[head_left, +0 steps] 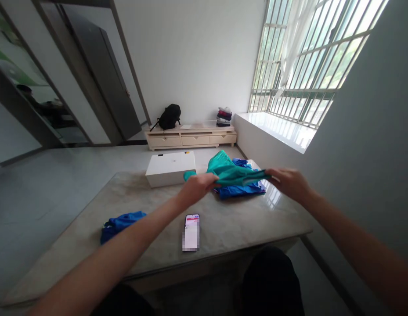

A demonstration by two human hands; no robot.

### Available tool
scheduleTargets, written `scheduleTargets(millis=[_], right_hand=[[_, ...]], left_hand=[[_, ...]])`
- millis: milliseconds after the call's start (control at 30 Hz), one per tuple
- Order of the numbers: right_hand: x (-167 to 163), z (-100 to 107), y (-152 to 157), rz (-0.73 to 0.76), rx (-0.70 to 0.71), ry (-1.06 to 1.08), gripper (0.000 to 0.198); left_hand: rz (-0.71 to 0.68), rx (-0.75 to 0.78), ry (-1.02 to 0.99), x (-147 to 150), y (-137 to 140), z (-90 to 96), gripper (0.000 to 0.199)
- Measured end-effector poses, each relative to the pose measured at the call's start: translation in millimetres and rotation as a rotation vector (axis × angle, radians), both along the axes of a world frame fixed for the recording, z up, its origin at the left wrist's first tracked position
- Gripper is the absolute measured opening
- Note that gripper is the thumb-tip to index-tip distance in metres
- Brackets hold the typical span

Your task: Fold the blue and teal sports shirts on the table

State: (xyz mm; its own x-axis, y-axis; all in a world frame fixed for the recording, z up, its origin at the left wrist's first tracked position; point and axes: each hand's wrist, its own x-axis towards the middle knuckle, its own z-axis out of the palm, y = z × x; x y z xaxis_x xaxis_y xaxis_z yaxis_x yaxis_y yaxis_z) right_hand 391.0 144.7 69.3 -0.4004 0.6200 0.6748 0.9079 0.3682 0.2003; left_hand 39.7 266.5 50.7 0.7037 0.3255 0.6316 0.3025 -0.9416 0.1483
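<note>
A teal-green garment (228,171) is stretched between my two hands above the marble-look table. My left hand (201,183) grips its near left part, the fingers closed over the cloth. At its right end, my right hand (283,179) pinches the edge. Whether it is a shirt or another kind of garment, I cannot tell. Beneath and behind it lies a pile of blue clothes (240,190), partly covered by the green cloth. A second bunched blue garment (120,224) rests on the left of the table, partly hidden by my left forearm.
A phone (191,232) with a lit screen lies near the front edge of the table (250,228). At the table's back stands a white box (172,166). Beyond, a low cabinet (193,137) carries a black backpack (170,116) and a clothes stack (224,117). A person sits far left.
</note>
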Motion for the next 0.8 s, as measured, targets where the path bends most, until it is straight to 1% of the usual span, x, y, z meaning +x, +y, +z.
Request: scheduleTargets(millis=[33,67,100,133,167,200,233,267,300,333,400,433,467,533,567,633,700,767,800], right_hand=[[-4.0,-37.4,-17.2,0.022,-0.068,0.047,0.017],[-8.7,-71.9,-35.3,0.02,-0.165,0.102,0.017],[-13.7,-102.3,-53.5,-0.005,-0.266,0.164,0.017],[-18.8,-127.8,-71.1,-0.037,-0.383,0.229,0.017],[-23.8,-147.7,-87.3,-0.066,-0.493,0.297,0.017],[-28.5,-161.8,-101.6,-0.089,-0.593,0.366,0.017],[-32.6,-170.1,-113.6,-0.101,-0.679,0.432,0.017],[-36.1,-173.1,-122.9,-0.105,-0.75,0.492,0.017],[-38.8,-171.5,-129.1,-0.1,-0.814,0.542,0.018],[-40.3,-166.1,-131.9,-0.088,-0.871,0.582,0.018],[-39.4,-148.0,-125.5,-0.04,-0.953,0.64,0.02],[-36.8,-137.2,-115.1,-0.008,-0.965,0.66,0.021],[-33.2,-126.3,-99.4,0.025,-0.95,0.676,0.022],[-24.9,-107.6,-52.0,0.067,-0.863,0.686,0.028],[-21.5,-100.8,-21.6,0.068,-0.807,0.686,0.032],[-19.4,-95.1,46.1,0.028,-0.728,0.668,0.04],[-25.4,-102.0,110.8,-0.115,-0.703,0.663,0.047],[-37.8,-122.1,160.2,-0.282,-0.72,0.695,0.06],[-45.1,-136.3,177.5,-0.35,-0.735,0.709,0.065]], left_hand=[[-0.029,-0.079,-0.005,-5.7,-19.3,-40.3,0.026],[-0.028,-0.163,-0.032,-11.0,-40.7,-78.3,0.026],[-0.006,-0.251,-0.057,-15.9,-63.2,-112.5,0.027],[0.018,-0.334,-0.081,-20.3,-85.6,-141.5,0.028],[0.048,-0.414,-0.094,-24.3,-106.9,-164.5,0.029],[0.072,-0.486,-0.104,-28.0,-125.9,-180.9,0.029],[0.093,-0.547,-0.114,-31.3,-141.6,-190.7,0.028],[0.112,-0.597,-0.122,-34.3,-153.4,-194.3,0.027],[0.125,-0.635,-0.128,-36.8,-160.8,-192.6,0.026],[0.134,-0.663,-0.133,-38.7,-163.4,-186.6,0.025],[0.133,-0.693,-0.136,-40.1,-154.1,-166.3,0.023],[0.133,-0.695,-0.139,-39.1,-142.1,-154.2,0.021],[0.136,-0.69,-0.144,-36.6,-125.2,-141.9,0.02],[0.18,-0.66,-0.147,-27.7,-78.4,-119.7,0.02],[0.222,-0.645,-0.125,-21.5,-49.8,-111.0,0.02],[0.379,-0.633,-0.034,-7.9,11.9,-100.4,0.025],[0.528,-0.661,0.076,4.5,70.2,-101.2,0.028],[0.617,-0.701,0.13,13.9,115.3,-114.1,0.029],[0.645,-0.723,0.141,17.7,131.3,-124.5,0.032]])
